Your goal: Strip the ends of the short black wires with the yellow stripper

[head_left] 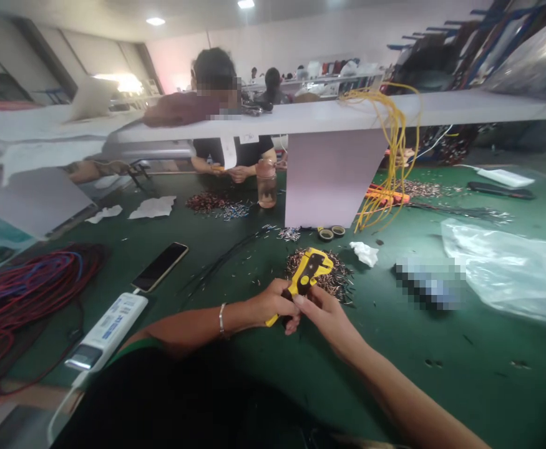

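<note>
A yellow and black wire stripper [307,272] is gripped in my left hand [275,304], its jaws pointing up and away from me. My left fingers wrap round its handles. Close against the tool's right side is my right hand [320,307], thumb and fingers pinched together. Whatever those fingers hold is too small or hidden to make out. Behind and below the stripper lies a heap of short cut wire bits [342,280], copper-coloured and dark. Thin black wires [228,259] stretch across the green table to the left of the tool.
To my left lie a phone [160,267], a white power strip [108,330] and red cable coils [34,293]. Tape rolls [326,234], crumpled tissue [364,254] and a plastic bag [511,271] are ahead and right. Yellow wires [397,143] hang from the shelf [301,118]. A person [233,149] works opposite.
</note>
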`<state>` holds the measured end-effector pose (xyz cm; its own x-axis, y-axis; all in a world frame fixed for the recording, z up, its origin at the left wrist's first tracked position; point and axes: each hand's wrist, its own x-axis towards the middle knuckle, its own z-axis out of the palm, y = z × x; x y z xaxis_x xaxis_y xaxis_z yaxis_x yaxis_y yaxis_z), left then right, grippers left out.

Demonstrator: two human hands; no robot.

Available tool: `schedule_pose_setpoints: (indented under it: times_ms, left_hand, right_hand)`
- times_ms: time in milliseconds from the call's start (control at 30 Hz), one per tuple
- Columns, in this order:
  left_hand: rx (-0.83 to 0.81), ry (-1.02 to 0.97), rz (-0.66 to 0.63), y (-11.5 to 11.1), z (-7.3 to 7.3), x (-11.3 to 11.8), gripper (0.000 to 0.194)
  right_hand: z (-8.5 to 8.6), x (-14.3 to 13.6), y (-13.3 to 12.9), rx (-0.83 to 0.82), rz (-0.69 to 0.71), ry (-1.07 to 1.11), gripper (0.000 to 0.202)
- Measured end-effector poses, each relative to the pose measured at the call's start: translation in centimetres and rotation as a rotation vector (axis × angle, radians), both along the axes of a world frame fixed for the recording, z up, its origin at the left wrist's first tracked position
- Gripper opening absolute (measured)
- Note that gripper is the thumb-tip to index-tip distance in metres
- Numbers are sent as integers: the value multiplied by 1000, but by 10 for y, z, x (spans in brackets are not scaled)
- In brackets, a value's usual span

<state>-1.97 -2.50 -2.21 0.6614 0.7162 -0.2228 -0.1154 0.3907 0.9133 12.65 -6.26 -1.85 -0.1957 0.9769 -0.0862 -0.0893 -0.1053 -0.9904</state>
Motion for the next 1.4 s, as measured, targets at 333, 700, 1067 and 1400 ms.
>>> schedule_pose_setpoints:
  times_ms: [333,700,1067,1400]
  left_hand:
    - [36,18,113,-7,4,6,16]
    - [82,81,171,-12,4,12,30]
    - [116,126,199,-11,4,15,13]
    - [108,62,94,-6,18,2,12]
  right_hand:
    - [7,-34,11,-170,-117,79,34]
    - [-8,-32,12,-79,-169,57,24]
    - [-12,-32,18,-89,-136,-43,35]
    - [10,26,-6,520,-419,-571,21]
